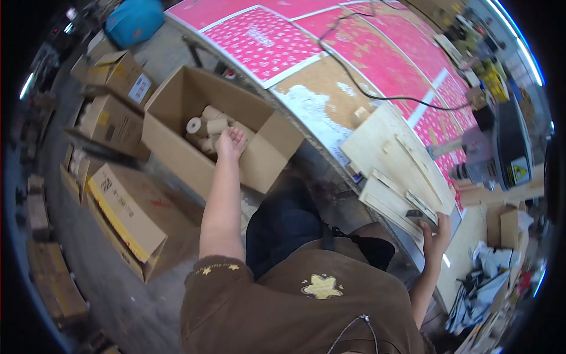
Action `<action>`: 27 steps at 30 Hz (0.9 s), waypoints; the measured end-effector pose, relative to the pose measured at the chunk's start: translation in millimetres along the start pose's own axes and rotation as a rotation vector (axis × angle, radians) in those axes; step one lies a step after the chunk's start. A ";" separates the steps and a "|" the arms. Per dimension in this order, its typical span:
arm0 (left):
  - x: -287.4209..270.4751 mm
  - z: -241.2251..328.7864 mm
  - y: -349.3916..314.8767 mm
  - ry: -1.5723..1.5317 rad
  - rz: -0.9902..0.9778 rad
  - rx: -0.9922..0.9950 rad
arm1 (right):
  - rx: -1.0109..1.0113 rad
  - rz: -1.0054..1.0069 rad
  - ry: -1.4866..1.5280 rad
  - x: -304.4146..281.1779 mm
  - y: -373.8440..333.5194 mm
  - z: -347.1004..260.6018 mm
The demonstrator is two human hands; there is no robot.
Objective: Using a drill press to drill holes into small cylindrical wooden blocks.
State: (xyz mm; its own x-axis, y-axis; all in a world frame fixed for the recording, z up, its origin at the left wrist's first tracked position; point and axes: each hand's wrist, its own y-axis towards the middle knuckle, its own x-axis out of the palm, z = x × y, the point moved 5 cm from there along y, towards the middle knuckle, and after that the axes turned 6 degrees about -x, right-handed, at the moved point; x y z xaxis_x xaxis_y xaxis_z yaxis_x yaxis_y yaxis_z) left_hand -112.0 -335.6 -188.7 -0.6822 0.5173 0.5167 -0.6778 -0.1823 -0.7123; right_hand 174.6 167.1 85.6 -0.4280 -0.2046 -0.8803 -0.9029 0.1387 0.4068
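My left hand (232,141) reaches into an open cardboard box (177,138) on the left. Its fingers are loosely extended, beside several pale wooden cylinders (217,126), one of which has a hole in its end. Nothing shows in that hand. At the table's right side, my right hand (435,236) has thumb and fingers apart. It is at the end of a pale wooden jig (392,203) made of strips on a board (377,138). A small dark block (414,213) sits on the jig, close to my right thumb.
A dark machine head (510,147) with a yellow warning label stands over the table's right side. A black cable (354,79) crosses the pink patterned tabletop (259,44). More cardboard boxes (127,209) stand on the floor at left. Crumpled grey cloth (486,283) lies at lower right.
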 end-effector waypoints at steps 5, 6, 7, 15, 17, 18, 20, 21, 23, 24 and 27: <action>56.4 -37.8 -78.1 0.231 -0.237 -0.067 | 0.032 0.017 0.038 -2.2 8.9 -0.9; 58.7 -46.0 -83.4 0.253 -0.224 -0.075 | 0.051 -0.002 0.007 0.3 10.2 4.7; 68.6 -55.2 -105.9 0.316 -0.219 -0.079 | 0.079 -0.023 -0.029 0.7 9.8 11.0; 102.4 -111.3 -214.4 0.499 -0.449 -0.172 | -0.028 0.376 -0.052 -91.6 35.0 39.8; 110.7 -121.9 -234.2 0.574 -0.538 -0.159 | 0.033 0.524 -0.129 -122.6 52.9 77.2; 113.7 -126.2 -242.1 0.578 -0.552 -0.159 | 0.088 0.583 -0.173 -130.0 61.3 100.3; 118.8 -128.9 -253.9 0.599 -0.630 -0.166 | 0.293 0.393 0.038 -113.7 94.9 137.9; 121.2 -131.3 -257.6 0.601 -0.640 -0.153 | 0.487 0.184 0.237 -93.5 105.2 153.2; 124.7 -134.4 -266.8 0.618 -0.653 -0.157 | 0.541 0.026 0.008 -60.4 119.2 171.2; 126.1 -133.8 -271.4 0.634 -0.658 -0.162 | 0.588 -0.137 -0.222 -43.1 126.6 181.0; 121.7 -125.7 -279.2 0.639 -0.665 -0.143 | 0.410 -0.233 -0.683 -24.3 147.0 183.9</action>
State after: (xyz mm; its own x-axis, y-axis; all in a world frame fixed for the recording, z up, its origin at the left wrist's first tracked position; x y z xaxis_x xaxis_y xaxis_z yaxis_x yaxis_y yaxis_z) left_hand 28.6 -116.7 13.4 0.1429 0.8481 0.5102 -0.8055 0.3992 -0.4379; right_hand 59.4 370.6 121.9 0.0053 0.3437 -0.9391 -0.8229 0.5351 0.1911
